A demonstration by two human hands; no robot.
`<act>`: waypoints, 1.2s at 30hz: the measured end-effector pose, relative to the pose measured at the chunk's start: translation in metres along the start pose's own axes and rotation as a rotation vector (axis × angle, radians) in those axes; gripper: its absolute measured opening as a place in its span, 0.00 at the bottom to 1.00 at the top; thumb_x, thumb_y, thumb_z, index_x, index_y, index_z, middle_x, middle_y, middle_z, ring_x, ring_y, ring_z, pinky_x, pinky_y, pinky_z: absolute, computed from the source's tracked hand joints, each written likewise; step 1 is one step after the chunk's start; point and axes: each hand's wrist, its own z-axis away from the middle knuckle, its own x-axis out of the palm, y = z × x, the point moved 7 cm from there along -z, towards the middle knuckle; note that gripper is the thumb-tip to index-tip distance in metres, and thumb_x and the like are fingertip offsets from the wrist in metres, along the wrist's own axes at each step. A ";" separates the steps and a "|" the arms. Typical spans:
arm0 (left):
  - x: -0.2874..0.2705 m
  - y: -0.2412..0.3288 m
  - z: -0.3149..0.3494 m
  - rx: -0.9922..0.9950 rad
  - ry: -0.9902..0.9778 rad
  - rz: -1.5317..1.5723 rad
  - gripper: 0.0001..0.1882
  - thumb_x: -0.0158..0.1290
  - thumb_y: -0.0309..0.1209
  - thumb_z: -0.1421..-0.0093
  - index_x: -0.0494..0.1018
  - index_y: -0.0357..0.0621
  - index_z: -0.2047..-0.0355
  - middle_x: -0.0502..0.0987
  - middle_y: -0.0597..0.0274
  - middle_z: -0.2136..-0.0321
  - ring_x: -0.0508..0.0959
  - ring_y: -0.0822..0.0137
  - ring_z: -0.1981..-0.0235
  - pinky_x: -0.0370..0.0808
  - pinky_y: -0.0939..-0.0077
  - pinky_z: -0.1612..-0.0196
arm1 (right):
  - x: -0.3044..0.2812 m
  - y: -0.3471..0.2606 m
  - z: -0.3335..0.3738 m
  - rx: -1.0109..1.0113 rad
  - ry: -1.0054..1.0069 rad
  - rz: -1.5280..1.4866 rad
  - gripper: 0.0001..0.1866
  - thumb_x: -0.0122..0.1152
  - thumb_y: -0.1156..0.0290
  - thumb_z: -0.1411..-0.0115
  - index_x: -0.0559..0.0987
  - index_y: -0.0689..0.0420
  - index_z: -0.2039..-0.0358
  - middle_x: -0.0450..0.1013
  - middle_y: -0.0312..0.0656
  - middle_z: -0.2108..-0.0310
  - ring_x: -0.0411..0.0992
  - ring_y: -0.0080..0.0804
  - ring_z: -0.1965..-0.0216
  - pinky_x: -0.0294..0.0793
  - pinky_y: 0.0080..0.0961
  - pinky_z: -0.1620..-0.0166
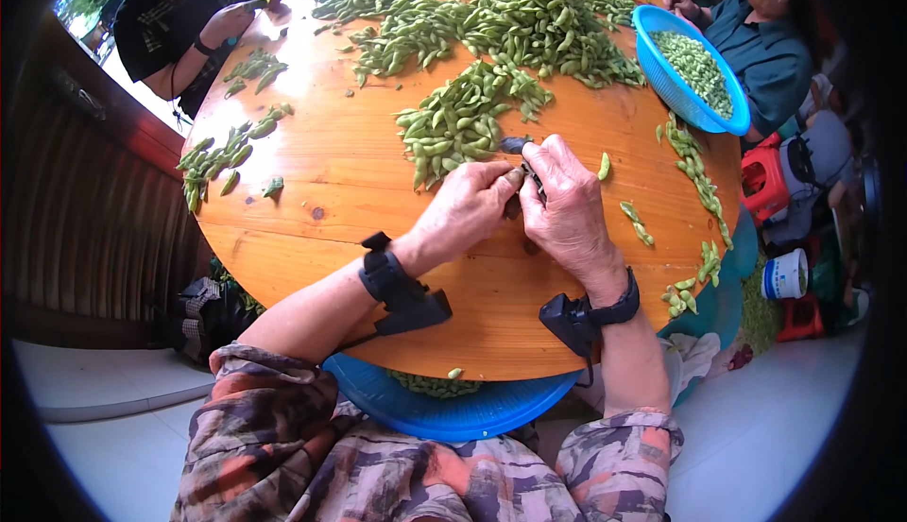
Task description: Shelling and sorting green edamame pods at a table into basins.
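Observation:
Over the wooden table, my left hand (465, 208) and my right hand (570, 203) meet, fingers pinched together. Between the fingertips is something small and dark, mostly covered; I cannot make out what it is. A dark bluish tip (513, 145) sticks out beside my right index finger. Just beyond my hands lies a small heap of green soybean pods (452, 125). One loose pod (605, 166) rests to the right of my right hand. Below the table's near edge, a blue basin (472, 420) in front of me holds shelled green beans (435, 386).
A large pile of pods (529, 17) covers the far table (312, 286). Stray pods line its left (227, 154) and right (694, 168) sides. At the right, a blue basket (652, 59) of shelled beans is by a seated person (770, 50). Another person (179, 21) works at the far left.

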 end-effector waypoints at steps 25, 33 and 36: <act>-0.002 0.002 -0.002 -0.071 -0.096 0.449 0.07 0.48 0.30 0.36 0.70 0.45 0.72 0.69 0.67 0.82 0.57 0.81 0.86 0.52 0.85 0.85 | 0.004 0.032 0.000 0.472 -0.131 -0.632 0.18 0.58 0.79 0.42 0.79 0.57 0.50 0.70 0.26 0.76 0.65 0.11 0.75 0.66 0.12 0.72; 0.001 -0.002 -0.005 -0.077 -0.148 0.609 0.05 0.47 0.29 0.35 0.69 0.46 0.70 0.70 0.66 0.79 0.58 0.81 0.84 0.52 0.85 0.84 | -0.005 0.027 -0.005 0.332 -0.071 -0.443 0.17 0.60 0.80 0.46 0.78 0.60 0.53 0.71 0.33 0.72 0.68 0.18 0.72 0.70 0.20 0.69; 0.001 -0.002 -0.005 -0.090 -0.164 0.541 0.04 0.47 0.29 0.35 0.69 0.46 0.68 0.70 0.66 0.78 0.59 0.81 0.84 0.52 0.85 0.84 | -0.011 0.013 -0.008 0.192 -0.040 -0.310 0.17 0.59 0.81 0.47 0.78 0.61 0.55 0.69 0.37 0.71 0.70 0.22 0.70 0.71 0.21 0.67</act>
